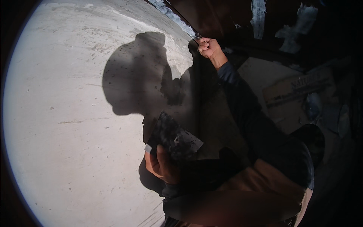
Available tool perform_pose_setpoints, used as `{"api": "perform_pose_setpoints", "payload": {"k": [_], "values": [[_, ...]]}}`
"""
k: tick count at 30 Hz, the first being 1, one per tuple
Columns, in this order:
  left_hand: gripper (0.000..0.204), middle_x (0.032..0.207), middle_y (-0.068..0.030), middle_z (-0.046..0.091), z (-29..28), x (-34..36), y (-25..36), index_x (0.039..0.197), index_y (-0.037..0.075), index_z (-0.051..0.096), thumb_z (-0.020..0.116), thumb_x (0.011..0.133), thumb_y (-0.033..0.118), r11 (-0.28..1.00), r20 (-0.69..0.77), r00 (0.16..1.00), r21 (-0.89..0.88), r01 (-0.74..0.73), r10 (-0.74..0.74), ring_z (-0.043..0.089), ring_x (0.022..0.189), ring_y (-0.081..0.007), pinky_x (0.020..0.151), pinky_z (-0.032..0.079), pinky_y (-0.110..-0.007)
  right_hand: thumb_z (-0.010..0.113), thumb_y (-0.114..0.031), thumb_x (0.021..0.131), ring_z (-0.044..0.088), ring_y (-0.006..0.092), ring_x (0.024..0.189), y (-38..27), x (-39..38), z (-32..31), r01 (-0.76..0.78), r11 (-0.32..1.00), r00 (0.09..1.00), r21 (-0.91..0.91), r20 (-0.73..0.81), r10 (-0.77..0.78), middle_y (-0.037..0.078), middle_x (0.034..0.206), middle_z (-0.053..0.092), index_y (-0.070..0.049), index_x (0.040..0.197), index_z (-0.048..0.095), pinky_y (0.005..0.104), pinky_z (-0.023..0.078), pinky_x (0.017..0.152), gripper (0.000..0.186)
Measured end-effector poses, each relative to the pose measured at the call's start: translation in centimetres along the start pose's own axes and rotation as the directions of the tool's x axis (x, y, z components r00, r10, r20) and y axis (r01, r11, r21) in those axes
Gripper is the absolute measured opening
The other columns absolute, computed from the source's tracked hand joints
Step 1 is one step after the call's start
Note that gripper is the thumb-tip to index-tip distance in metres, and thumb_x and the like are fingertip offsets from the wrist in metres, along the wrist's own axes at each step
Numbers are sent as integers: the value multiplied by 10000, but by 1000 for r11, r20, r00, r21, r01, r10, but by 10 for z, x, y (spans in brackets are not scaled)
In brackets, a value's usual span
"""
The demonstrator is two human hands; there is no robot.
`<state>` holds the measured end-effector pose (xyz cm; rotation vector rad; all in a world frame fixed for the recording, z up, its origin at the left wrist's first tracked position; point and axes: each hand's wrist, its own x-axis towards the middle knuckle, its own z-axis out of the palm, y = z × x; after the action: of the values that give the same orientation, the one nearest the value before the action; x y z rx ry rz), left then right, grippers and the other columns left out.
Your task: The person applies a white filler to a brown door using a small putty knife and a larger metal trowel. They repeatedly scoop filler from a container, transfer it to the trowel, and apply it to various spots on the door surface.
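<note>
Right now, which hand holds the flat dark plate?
The left hand, gripping the dark plate by its lower edge; the right hand is higher, away from it, by the pale surface.

Cardboard (pixel 298 89) at right.
Below it, nearer the right edge, a dim container (pixel 343 120), its exact kind unclear.

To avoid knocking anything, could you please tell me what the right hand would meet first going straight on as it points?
Probably the whitish strip edging the pale surface, just beyond the thin tool in the right hand; depth is unclear, and contact is possible.
</note>
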<state>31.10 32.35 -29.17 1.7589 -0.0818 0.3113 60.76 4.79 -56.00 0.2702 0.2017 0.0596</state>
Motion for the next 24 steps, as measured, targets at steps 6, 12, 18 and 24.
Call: {"api": "perform_pose_setpoints", "payload": {"k": [6,12,18,24], "values": [[284,1047,-127,705,-4,1,-3,1146,-57,628,537,991,161,1000,-19,1000,23,-6,6,664,934,-190,888,485,-300,387,-26,928,361,74,405,8,-10,2,-10,996,998,-90,-63,4,71,654,518,20,846,487,229,288,380,137],[278,1048,-121,705,-4,-1,-2,1147,-53,629,543,990,159,1000,-15,1000,-3,-4,4,664,933,-188,884,487,-298,389,-16,928,359,75,391,5,-10,13,28,999,998,-33,-47,-30,78,673,523,26,851,469,234,274,365,119],[281,1055,-115,706,-5,0,-1,1168,-52,626,552,986,149,1000,6,1000,-9,11,-11,666,935,-180,888,491,-291,395,-40,950,357,76,388,11,-12,21,4,991,985,-133,-172,-27,79,669,520,1,883,456,234,281,362,99],[285,1065,-120,704,-4,-2,-2,1177,-57,622,550,988,145,1000,0,1000,21,2,-2,668,940,-182,894,492,-289,389,-32,934,345,73,387,11,-17,7,51,989,958,-140,-274,-88,87,682,535,-10,922,476,227,274,364,90]]}}
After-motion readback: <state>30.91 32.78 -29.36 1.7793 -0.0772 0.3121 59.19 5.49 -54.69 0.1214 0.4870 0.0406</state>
